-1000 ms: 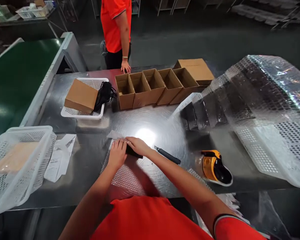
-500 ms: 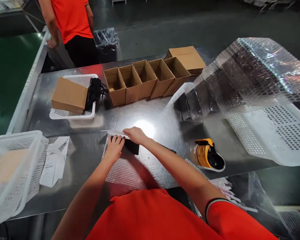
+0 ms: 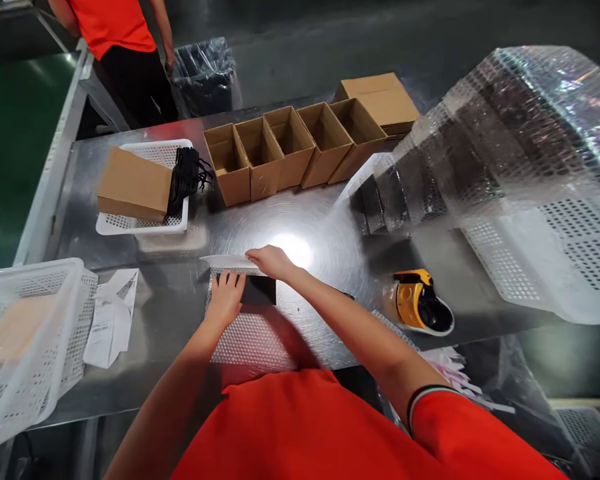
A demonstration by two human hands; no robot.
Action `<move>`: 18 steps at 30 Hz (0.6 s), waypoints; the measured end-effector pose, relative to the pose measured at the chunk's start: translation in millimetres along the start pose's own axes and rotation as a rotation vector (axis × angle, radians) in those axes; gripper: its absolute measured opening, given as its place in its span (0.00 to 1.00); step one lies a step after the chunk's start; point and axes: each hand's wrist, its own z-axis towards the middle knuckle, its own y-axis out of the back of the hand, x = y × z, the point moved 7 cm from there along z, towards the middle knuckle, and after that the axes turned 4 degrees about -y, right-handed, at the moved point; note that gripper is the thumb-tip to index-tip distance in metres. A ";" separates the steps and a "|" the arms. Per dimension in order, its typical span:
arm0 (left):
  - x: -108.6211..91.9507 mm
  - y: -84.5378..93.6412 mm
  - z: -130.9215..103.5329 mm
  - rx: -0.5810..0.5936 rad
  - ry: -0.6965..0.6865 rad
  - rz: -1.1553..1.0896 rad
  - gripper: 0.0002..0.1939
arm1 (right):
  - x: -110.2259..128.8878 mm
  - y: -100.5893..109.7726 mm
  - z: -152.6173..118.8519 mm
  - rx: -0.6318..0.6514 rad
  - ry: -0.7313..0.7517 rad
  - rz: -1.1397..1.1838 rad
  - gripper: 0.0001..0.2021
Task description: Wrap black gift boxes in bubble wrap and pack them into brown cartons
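Note:
A clear bubble wrap bag [image 3: 250,337] lies flat on the metal table in front of me. On or inside its upper part is a flat black item [image 3: 260,291]; I cannot tell which. My left hand [image 3: 226,297] lies over the item's left end, fingers spread and pressing down. At the bag's far edge, my right hand [image 3: 273,261] has its fingers pinched on the end of a white strip [image 3: 227,261]. That strip stands slightly raised along the edge, curling out to the left. The right fingertips are partly hidden.
Open cardboard boxes [image 3: 280,150] stand in a row behind. A white basket [image 3: 173,223] holds a brown box and black cords. Left is another basket [image 3: 70,327] beside white papers [image 3: 111,320]. Right are a yellow tape dispenser [image 3: 415,301] and bubble-wrapped black items [image 3: 430,180]. A person [image 3: 125,60] stands beyond.
More of the white strip now shows raised along the bag's edge. My left fingers have drawn slightly back toward me. The person beyond appears farther left, and my view has shifted a little.

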 end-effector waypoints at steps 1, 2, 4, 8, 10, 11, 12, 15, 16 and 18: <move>0.2 -0.1 -1.2 -0.001 0.007 -0.002 0.38 | -0.7 -1.2 0.6 0.003 -0.002 0.001 0.17; 0.4 -0.5 -2.4 0.000 0.011 -0.003 0.38 | -1.3 -2.1 1.4 0.004 -0.004 0.002 0.17; 1.2 -1.5 -4.1 0.004 0.017 -0.007 0.39 | -1.9 -3.2 2.9 0.006 -0.005 0.004 0.17; 2.3 -2.0 -4.9 0.005 0.021 -0.011 0.38 | 1.0 -0.7 2.9 0.009 0.001 0.009 0.17; 1.4 -2.0 -5.7 -0.008 0.024 -0.008 0.37 | 7.2 3.7 -1.3 0.009 0.023 0.009 0.17; 0.3 -1.9 -6.8 -0.027 0.023 0.001 0.37 | 11.6 6.4 -4.8 0.008 0.041 0.008 0.17; -1.0 -1.8 -8.6 -0.057 0.022 0.019 0.36 | 16.6 9.1 -9.2 0.008 0.060 0.002 0.17; -4.5 -3.9 -18.9 -0.191 0.041 0.093 0.30 | 33.0 12.9 -26.5 0.020 0.129 -0.042 0.16; -5.1 -6.9 -23.2 -0.228 0.052 0.112 0.26 | 38.0 11.5 -33.1 0.027 0.149 -0.057 0.15; -5.9 -16.7 -31.0 -0.274 0.063 0.127 0.20 | 47.0 3.1 -46.3 0.040 0.190 -0.062 0.13</move>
